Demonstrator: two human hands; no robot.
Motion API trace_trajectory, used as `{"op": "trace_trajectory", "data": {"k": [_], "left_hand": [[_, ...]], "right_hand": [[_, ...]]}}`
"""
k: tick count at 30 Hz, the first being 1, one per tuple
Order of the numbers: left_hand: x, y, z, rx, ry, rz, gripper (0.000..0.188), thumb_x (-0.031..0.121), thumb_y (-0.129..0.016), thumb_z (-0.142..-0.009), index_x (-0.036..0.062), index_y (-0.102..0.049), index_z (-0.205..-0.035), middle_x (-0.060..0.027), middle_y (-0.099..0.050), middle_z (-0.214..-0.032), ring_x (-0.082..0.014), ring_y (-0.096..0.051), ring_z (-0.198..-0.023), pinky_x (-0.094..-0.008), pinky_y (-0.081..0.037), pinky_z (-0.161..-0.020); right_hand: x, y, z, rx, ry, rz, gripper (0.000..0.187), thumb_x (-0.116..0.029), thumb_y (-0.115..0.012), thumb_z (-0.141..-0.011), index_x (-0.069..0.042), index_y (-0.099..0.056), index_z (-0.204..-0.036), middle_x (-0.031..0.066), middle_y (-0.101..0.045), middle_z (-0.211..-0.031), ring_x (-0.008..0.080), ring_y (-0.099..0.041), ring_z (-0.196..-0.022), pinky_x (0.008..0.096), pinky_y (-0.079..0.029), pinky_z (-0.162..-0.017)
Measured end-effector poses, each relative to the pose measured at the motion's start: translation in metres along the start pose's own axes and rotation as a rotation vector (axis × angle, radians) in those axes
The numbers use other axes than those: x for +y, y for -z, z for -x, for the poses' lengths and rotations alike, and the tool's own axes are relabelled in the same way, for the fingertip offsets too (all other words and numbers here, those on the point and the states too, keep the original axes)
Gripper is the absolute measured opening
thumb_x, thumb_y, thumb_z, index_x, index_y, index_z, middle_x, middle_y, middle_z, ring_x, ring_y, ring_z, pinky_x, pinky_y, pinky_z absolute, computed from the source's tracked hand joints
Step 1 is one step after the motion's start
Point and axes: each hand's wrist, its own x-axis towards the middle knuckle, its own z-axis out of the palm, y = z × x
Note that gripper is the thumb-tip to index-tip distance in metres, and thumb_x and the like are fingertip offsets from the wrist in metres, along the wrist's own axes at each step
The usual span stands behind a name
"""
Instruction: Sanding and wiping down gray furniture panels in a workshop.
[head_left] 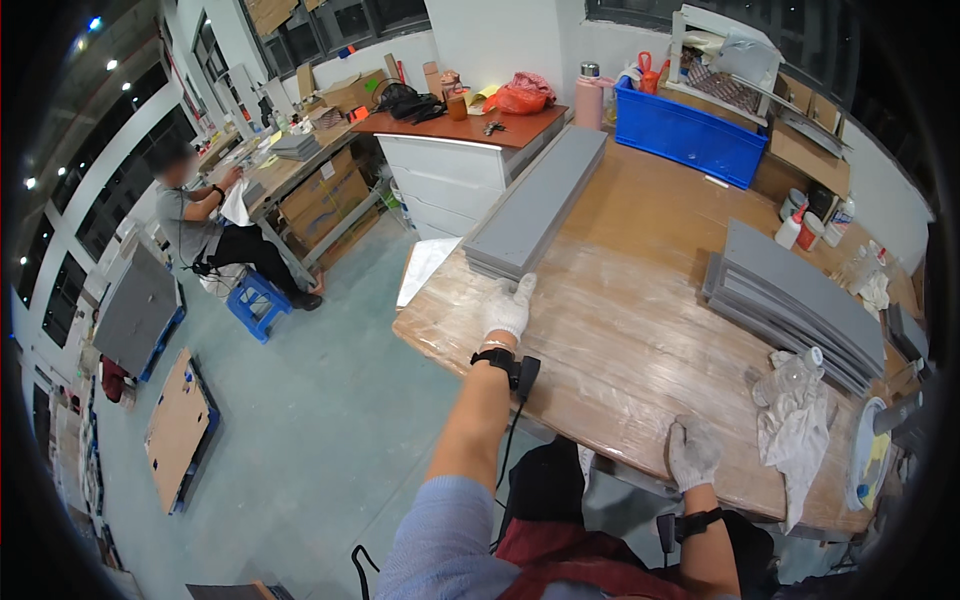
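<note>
My left hand, in a white knit glove, is at the near end of a long stack of grey panels. It touches the stack's end, with the thumb held apart from the fingers, so the hand is open. At the table's near edge rests my right hand, also gloved, its fingers lying on the wooden tabletop and holding nothing I can see. A second stack of grey panels, unevenly fanned, lies to the right, beyond that hand.
Right of my right hand are a clear plastic bottle and a white rag. A blue bin, a pink flask and several small bottles stand farther back. Another person sits at a bench at left, near a blue stool.
</note>
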Motion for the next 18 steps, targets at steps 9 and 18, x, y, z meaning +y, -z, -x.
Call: {"op": "trace_trajectory", "data": {"k": [9, 18], "left_hand": [[0.067, 0.031, 0.013, 0.034, -0.101, -0.382, 0.057, 0.055, -0.051, -0.100, 0.0016, -0.069, -0.108, -0.0277, -0.071, -0.109, -0.0465, -0.065, -0.108, -0.0515, -0.051, -0.095], [0.060, 0.038, 0.011, 0.021, -0.170, -0.457, 0.055, 0.052, -0.045, -0.101, 0.0047, -0.070, -0.111, -0.0292, -0.070, -0.110, -0.0465, -0.065, -0.108, -0.0524, -0.049, -0.098]], "right_hand": [[0.002, -0.001, 0.001, -0.015, 0.011, 0.007, 0.015, -0.020, -0.066, -0.091, -0.010, -0.075, -0.097, 0.0139, -0.074, -0.100, 0.0345, -0.070, -0.095, 0.0440, -0.055, -0.085], [0.000, 0.000, 0.000, -0.055, -0.021, 0.062, 0.013, -0.019, -0.066, -0.090, -0.010, -0.074, -0.096, 0.0135, -0.074, -0.100, 0.0337, -0.070, -0.096, 0.0443, -0.055, -0.085]]}}
